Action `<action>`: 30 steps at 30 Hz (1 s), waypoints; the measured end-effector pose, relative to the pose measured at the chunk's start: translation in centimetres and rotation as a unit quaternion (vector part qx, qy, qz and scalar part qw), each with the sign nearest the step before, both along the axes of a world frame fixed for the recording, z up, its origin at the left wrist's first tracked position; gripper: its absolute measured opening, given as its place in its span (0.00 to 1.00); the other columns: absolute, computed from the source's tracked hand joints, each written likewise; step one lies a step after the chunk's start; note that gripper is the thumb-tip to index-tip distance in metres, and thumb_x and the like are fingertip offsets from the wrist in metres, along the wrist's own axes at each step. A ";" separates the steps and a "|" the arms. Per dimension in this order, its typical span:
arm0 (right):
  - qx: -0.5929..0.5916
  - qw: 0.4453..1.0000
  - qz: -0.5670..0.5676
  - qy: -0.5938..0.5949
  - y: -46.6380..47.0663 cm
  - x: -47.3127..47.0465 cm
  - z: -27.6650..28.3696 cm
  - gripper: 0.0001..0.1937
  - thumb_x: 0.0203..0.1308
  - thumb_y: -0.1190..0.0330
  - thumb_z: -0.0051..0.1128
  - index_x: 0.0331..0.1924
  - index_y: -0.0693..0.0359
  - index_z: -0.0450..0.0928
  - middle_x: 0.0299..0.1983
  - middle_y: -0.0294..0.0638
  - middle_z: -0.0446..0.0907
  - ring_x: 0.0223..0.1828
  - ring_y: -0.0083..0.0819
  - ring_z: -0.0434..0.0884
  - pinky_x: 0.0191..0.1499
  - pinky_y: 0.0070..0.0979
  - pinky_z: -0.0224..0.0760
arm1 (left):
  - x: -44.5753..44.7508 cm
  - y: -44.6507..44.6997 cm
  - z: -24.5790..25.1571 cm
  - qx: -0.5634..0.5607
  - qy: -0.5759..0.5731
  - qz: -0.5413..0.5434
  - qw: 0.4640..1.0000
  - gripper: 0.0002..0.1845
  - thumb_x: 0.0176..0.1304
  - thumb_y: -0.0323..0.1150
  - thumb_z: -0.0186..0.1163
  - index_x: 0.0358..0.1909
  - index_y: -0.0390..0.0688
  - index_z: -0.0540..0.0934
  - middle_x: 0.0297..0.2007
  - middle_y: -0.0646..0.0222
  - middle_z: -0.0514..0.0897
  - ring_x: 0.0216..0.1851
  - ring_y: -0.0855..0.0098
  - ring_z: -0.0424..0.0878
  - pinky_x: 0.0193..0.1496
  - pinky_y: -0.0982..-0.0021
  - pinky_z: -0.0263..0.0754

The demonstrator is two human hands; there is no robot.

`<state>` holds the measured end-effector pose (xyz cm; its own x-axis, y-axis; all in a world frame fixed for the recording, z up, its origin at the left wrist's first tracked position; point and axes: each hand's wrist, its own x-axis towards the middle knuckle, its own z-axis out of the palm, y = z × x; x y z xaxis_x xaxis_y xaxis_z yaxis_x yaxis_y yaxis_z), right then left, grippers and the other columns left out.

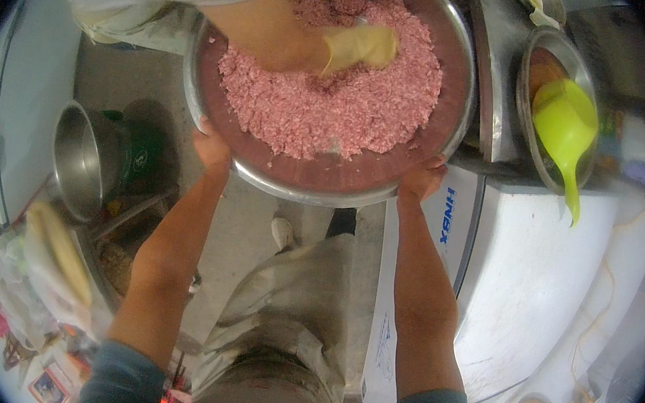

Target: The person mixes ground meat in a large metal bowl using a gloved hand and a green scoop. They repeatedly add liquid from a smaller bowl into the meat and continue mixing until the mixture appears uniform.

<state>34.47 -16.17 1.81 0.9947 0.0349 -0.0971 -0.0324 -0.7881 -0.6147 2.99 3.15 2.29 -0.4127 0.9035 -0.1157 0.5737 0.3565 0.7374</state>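
A wide, round metal basin (311,195) fills the upper middle of the head view, with ground meat (319,123) spread inside it. My left hand (212,147) grips the basin's rim at its lower left. At the lower right of the same rim, my right hand (422,178) has hold of it. Another person's arm (270,34) reaches in from the upper left, and its hand, in a yellowish glove (362,49), presses into the meat; its fingertips are blurred.
On the right, a lime-green plastic ladle (564,118) lies in a metal bowl (524,129) by a white chest freezer (533,285). A metal pot (79,162) stands at left. Plastic bags (20,292) lie lower left. A shoe (282,233) shows on the floor below the basin.
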 end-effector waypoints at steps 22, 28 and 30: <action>0.024 0.999 0.007 0.025 -0.1 0.2 0.3 0.24 0.64 0.53 0.37 0.43 0.71 0.70 0.40 0.59 0.75 0.42 0.56 0.75 0.44 0.45 0.68 | -0.3 0.3 -1.2 0.035 0.015 -0.020 0.999 0.30 0.66 0.49 0.45 0.35 0.23 0.73 0.30 0.39 0.78 0.33 0.45 0.77 0.40 0.53 0.67; 0.019 1.000 0.021 -0.004 0.0 0.1 -0.3 0.28 0.66 0.50 0.30 0.40 0.73 0.71 0.39 0.65 0.75 0.42 0.60 0.74 0.44 0.47 0.66 | -0.7 0.3 -1.7 -0.002 0.037 0.003 0.999 0.30 0.66 0.49 0.44 0.38 0.23 0.73 0.35 0.36 0.77 0.39 0.43 0.76 0.44 0.53 0.67; 0.010 1.000 0.024 0.001 -0.2 0.3 -0.8 0.29 0.66 0.50 0.30 0.40 0.74 0.71 0.39 0.65 0.75 0.41 0.61 0.74 0.44 0.46 0.65 | -0.7 0.3 -1.8 0.011 0.021 -0.009 1.000 0.30 0.66 0.49 0.45 0.38 0.24 0.73 0.36 0.35 0.77 0.41 0.42 0.76 0.45 0.52 0.66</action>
